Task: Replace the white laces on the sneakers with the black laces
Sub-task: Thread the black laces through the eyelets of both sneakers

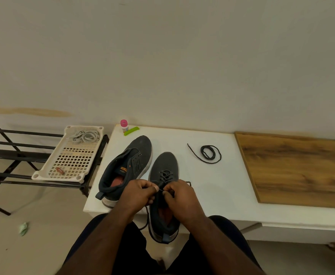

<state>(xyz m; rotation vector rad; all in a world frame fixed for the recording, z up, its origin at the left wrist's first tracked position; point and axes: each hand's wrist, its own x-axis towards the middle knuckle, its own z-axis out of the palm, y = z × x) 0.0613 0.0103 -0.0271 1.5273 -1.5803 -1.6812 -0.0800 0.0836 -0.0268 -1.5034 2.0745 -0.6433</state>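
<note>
Near sneaker [163,195], heel overhanging the table [212,195] edge at 6 o'clock; left grip [137,195] and right grip [179,197] pinch its black lace [163,178]. Unlaced sneaker [126,168] at 10 o'clock; spare black lace [210,152] at 2 o'clock amid bare tabletop.

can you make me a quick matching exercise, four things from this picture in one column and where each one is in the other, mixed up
Things
1. white laces
2. spare black lace
3. pink-capped bottle
4. laced sneaker

Places
A. coiled on the white table, right of the shoes
B. under both hands at the table's near edge
C. in the plastic tray on the black rack
D. at the table's far left corner, beside a green stick

Pairs: 1-C, 2-A, 3-D, 4-B
</note>
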